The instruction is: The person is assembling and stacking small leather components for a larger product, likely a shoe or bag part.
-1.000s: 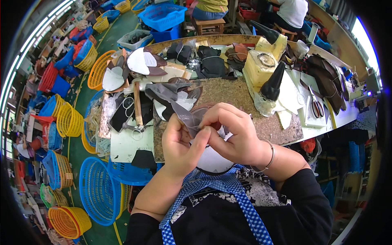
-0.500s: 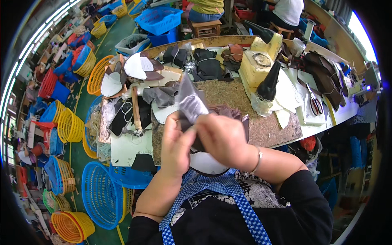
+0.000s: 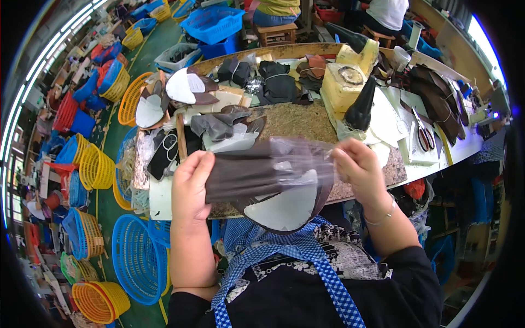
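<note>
My left hand [image 3: 190,188] pinches the left end of a thin, shiny dark sheet [image 3: 240,172] between thumb and fingers. My right hand [image 3: 358,172] is closed on its see-through right end, so the sheet stretches between both hands and is blurred by motion. Just below and partly behind it is a brown leather piece [image 3: 279,228] with a white lining [image 3: 284,208], near the bench edge. Whether the sheet is joined to this piece I cannot tell. A speckled brown work board [image 3: 298,120] lies beyond my hands.
At the left lie scissors [image 3: 170,146] and a wooden-handled tool [image 3: 181,136]. Right of the board stand a black cone-shaped holder [image 3: 361,106], a yellowish block [image 3: 342,87] and more scissors [image 3: 424,134]. Blue baskets [image 3: 139,259] stand on the floor at left. Two people sit beyond the bench.
My hands were close together over the board with the crumpled film between them. They have moved apart, spreading the sheet wide, and the white-lined leather piece shows more.
</note>
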`<state>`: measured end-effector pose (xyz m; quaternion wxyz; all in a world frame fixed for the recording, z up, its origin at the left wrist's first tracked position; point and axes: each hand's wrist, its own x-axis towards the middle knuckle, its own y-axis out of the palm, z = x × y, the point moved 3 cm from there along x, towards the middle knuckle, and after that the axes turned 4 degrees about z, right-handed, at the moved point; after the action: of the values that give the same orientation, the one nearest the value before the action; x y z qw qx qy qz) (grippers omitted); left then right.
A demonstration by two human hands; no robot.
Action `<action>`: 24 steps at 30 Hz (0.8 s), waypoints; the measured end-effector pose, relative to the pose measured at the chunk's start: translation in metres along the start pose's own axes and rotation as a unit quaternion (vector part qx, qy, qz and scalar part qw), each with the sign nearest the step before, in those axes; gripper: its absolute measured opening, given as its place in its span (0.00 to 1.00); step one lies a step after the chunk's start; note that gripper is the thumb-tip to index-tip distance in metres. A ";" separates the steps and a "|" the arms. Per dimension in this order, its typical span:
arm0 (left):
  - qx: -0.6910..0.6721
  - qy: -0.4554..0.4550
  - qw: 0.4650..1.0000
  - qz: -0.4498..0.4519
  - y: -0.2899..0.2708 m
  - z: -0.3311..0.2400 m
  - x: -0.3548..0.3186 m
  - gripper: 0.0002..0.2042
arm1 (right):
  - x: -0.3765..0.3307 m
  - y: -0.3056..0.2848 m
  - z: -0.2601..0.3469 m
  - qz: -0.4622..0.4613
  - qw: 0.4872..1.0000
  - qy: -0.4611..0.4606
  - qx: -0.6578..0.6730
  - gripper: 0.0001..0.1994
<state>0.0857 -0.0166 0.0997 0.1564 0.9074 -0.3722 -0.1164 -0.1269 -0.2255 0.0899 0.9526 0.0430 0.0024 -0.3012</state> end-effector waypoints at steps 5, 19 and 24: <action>-0.184 -0.101 0.977 0.036 0.032 0.016 0.003 0.09 | -0.053 -0.038 -0.015 -0.078 0.989 0.086 0.096 0.04; 0.401 0.348 0.840 0.108 0.073 -0.023 -0.014 0.02 | -0.081 -0.055 0.009 -0.002 0.982 -0.005 -0.191 0.18; 0.480 0.383 0.725 0.312 0.125 0.019 -0.056 0.17 | -0.024 0.026 -0.019 0.098 0.890 0.138 0.423 0.20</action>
<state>-0.0395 -0.0649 0.1336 -0.1429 0.6613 -0.5488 0.4910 -0.1315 -0.1886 0.0738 0.8591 0.4828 0.0023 -0.1697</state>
